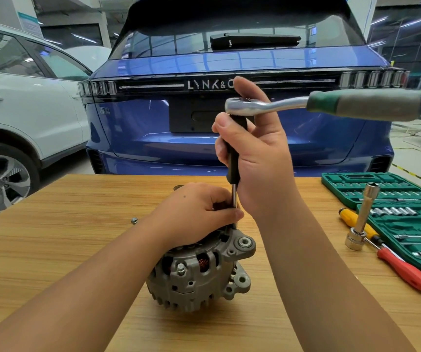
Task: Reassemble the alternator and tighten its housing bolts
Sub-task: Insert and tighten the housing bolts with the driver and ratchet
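A grey alternator [199, 273] stands on the wooden table [52, 250], copper windings showing through its slots. My left hand [199, 212] rests on top of it and pinches the thin steel shaft of a driver near its lower end. My right hand [252, 153] grips the driver's black handle [233, 158], held upright over the housing's rear edge. A chrome ratchet [326, 104] with a green and grey handle sits on top of the driver handle and sticks out to the right. The driver's tip is hidden behind the housing.
A loose bolt [134, 220] lies on the table left of the alternator. At the right are an open green socket set [402, 214], a long socket standing on an adapter [363, 217], and yellow and red screwdrivers [404, 270]. A blue car [229, 138] stands beyond the table.
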